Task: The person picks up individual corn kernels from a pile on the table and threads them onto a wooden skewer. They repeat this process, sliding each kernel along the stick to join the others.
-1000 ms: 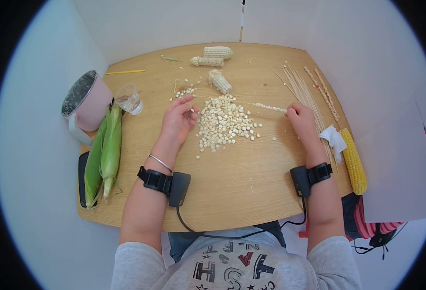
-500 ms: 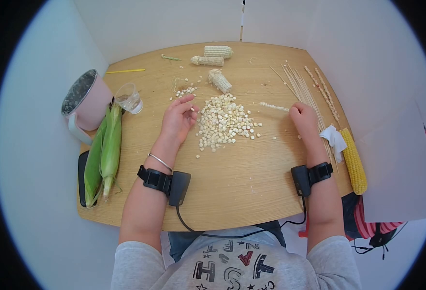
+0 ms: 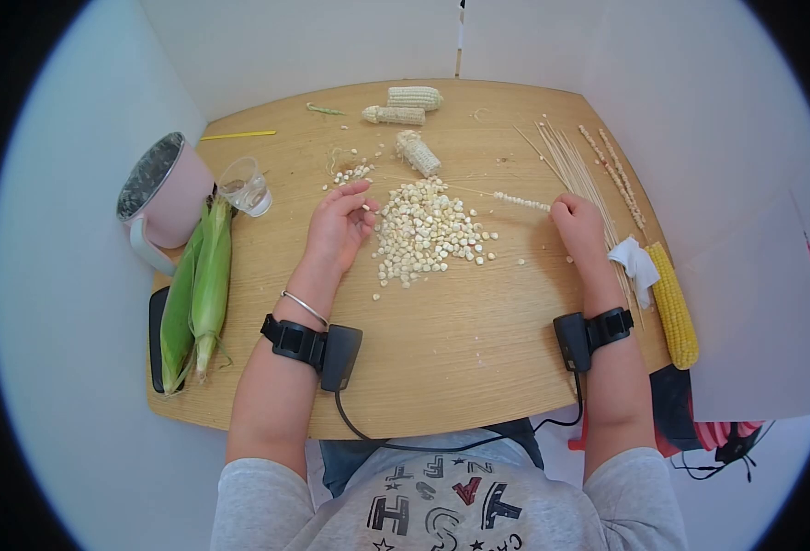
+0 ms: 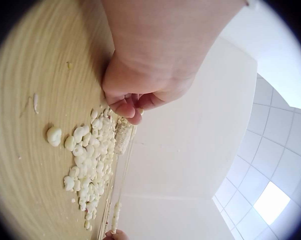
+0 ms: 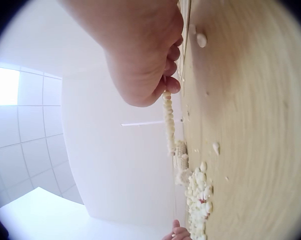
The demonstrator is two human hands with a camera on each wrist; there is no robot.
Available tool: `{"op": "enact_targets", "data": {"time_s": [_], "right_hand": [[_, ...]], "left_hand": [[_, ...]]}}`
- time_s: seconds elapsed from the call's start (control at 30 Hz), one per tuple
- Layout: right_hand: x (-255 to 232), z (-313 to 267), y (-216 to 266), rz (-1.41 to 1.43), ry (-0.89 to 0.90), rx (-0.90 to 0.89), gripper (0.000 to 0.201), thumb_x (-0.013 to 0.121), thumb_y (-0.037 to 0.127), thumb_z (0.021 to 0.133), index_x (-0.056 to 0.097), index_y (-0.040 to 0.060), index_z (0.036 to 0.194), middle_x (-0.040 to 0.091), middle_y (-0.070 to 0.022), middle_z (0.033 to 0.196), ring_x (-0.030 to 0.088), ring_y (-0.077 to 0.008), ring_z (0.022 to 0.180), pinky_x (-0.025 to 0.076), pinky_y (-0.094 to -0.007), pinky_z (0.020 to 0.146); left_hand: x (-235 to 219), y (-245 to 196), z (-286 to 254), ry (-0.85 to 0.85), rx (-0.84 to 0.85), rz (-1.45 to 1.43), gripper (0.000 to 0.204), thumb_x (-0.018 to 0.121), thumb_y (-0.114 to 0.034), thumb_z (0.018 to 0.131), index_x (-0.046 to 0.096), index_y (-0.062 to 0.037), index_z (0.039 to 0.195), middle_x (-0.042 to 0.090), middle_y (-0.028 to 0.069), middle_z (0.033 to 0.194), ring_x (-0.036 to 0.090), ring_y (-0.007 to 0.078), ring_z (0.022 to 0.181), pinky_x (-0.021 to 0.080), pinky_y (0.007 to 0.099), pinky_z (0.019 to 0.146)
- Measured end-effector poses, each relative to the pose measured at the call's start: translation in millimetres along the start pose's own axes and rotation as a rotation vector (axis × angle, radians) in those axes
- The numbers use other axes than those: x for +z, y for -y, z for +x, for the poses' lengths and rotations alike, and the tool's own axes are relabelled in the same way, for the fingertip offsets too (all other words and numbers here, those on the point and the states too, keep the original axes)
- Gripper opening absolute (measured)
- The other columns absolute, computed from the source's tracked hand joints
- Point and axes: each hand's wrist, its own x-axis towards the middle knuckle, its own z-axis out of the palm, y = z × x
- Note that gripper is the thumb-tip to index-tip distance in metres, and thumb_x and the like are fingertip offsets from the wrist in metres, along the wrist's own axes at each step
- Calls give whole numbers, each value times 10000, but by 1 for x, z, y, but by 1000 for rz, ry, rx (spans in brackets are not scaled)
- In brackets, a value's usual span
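Observation:
My left hand (image 3: 338, 227) is at the left side of a pile of pale corn kernels (image 3: 428, 231). Between its thumb and fingertips it pinches a corn kernel (image 4: 141, 111). To the right of the pile, my right hand (image 3: 577, 228) grips the end of a thin skewer, its fingers curled in. A row of threaded kernels (image 3: 521, 201) sits on the skewer close to that hand. The bare part of the skewer (image 3: 464, 189) runs leftward over the pile, toward the left fingertips.
Stripped cobs (image 3: 418, 154) lie behind the pile. Loose skewers (image 3: 577, 170), two filled skewers (image 3: 618, 174), a white tissue (image 3: 636, 268) and a yellow corn cob (image 3: 671, 308) are at the right. Husked green corn (image 3: 209, 289), a plastic cup (image 3: 247, 188) and a pink pot (image 3: 180, 197) stand left.
The right hand and the kernel-laden skewer have shifted slightly to the right since a second ago. The left hand stays almost where it was.

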Motion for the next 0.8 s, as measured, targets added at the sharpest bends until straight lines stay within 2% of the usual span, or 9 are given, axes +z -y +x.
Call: {"op": "enact_targets", "data": {"time_s": [0.07,0.13,0.23,0.37,0.57,0.63,0.8], "right_hand": [[0,0,-1,12,5,38,219,477,180,700,593,-6,717,547,-152,589,527,-231,538,416,-329,536],[2,2,-6,10,-11,-27,221,480,182,698,595,-6,714,545,-150,580,525,-226,529,415,-328,530],[2,1,-5,30,-12,-31,219,482,182,697,596,-5,712,547,-150,584,524,-227,531,414,-328,530],[2,2,-7,38,2,-48,216,482,178,698,593,-7,712,550,-150,596,525,-226,543,414,-327,536],[4,0,-7,63,43,-122,209,478,169,710,578,-15,710,540,-146,602,520,-213,560,408,-318,544],[3,-1,-4,90,74,-70,207,480,169,714,573,-16,706,525,-134,585,502,-198,546,402,-312,537],[5,-2,-6,96,75,-87,204,482,168,713,570,-15,702,512,-125,570,489,-188,536,398,-307,533]], "left_hand": [[0,0,0,6,5,-6,229,466,-20,805,474,-4,1034,571,102,755,533,130,588,432,219,505],[0,1,1,4,21,-23,252,477,14,786,468,13,1038,570,114,805,556,148,639,472,235,554],[1,3,1,33,76,33,266,485,58,764,480,28,1028,568,121,852,574,168,697,502,249,613],[0,5,2,12,53,25,253,495,68,775,497,32,1026,572,120,867,581,176,733,512,251,641],[-4,5,4,35,32,21,204,480,-18,854,497,36,1049,575,128,874,580,182,761,512,255,647],[0,4,2,-15,29,42,213,445,-42,876,482,40,1069,571,148,897,586,203,793,517,266,676],[1,3,1,-4,25,-35,248,400,-40,886,435,54,1113,555,191,973,584,255,889,519,298,735]]}}
